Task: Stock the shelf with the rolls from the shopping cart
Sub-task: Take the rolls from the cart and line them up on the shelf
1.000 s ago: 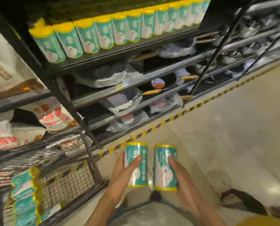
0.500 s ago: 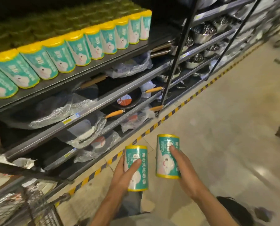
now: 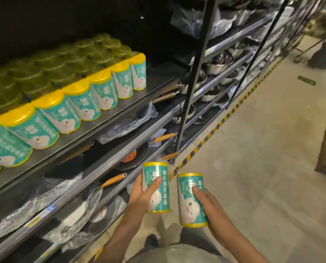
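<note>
A dark shelf [image 3: 154, 83] up-left of both hands carries a tight row of rolls [image 3: 103, 93]. The left hand [image 3: 142, 195] grips one roll [image 3: 155, 188] and the right hand [image 3: 208, 204] another [image 3: 191, 199]; setting either down carelessly could topple the row.

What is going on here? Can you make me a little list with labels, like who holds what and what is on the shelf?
left hand: holds one teal roll with a yellow top, upright
right hand: holds a second teal roll, tilted a little
rolls apart or touching: apart
shelf: a front row of matching rolls, more behind
free spot: bare shelf to the right of the row's end
shelves below: pans with wooden handles, wrapped in plastic
floor: yellow and black striped line
</note>
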